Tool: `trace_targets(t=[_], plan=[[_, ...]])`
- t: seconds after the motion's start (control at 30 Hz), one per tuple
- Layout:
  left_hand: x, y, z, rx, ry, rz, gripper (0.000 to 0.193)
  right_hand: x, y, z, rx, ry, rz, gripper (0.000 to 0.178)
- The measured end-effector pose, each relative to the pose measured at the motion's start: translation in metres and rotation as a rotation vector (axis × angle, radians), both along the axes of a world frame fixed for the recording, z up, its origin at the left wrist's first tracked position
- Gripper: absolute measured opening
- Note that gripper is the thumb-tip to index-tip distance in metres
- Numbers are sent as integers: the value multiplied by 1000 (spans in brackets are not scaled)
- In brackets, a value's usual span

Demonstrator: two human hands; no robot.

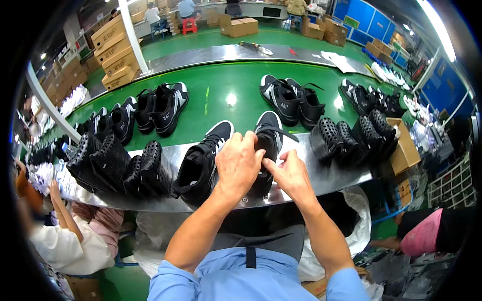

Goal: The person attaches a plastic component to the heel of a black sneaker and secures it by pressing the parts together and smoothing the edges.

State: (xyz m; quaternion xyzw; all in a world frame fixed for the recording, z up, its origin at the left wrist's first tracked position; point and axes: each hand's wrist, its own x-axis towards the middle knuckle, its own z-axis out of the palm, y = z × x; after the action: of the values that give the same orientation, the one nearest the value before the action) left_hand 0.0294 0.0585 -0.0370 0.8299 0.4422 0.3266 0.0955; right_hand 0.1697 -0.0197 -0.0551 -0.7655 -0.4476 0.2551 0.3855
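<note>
A black sneaker [269, 131] with a light grey toe edge lies on the metal ledge in front of me, toe pointing away, its loose black lace trailing right. My left hand [236, 163] is closed at the left side of its opening, fingertips by the tongue. My right hand [291, 175] has its fingers bent and its thumb against the right side of the opening. The hands cover much of the heel and collar, so what the fingertips pinch is partly hidden. To the left of my left hand sits a second black sneaker [193, 173], touched by neither hand.
Black pieces with round holes stand on the ledge [296, 188] at left [153, 165] and right [327, 138]. Finished-looking black sneakers [170, 108] rest in pairs on the green belt [226, 95]. Cartons [118, 50] are stacked far left. Co-workers sit at both sides.
</note>
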Motion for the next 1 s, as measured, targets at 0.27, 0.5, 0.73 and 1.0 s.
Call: trace_targets(t=[0.27,0.5,0.73,1.0], plan=[[12,36,-17,57,85,-40,21,-7,12,-27,116,-34,-86,34],[0,4,11,71,263,70,20,-27,8,-43,218,208,-174,32],[-6,-4,2,-96,202,57,41,-78,1,-59,418,307,-166,39],[-2,-3,18,-320,324,56,46,-6,-12,-73,543,1214,-344,25]])
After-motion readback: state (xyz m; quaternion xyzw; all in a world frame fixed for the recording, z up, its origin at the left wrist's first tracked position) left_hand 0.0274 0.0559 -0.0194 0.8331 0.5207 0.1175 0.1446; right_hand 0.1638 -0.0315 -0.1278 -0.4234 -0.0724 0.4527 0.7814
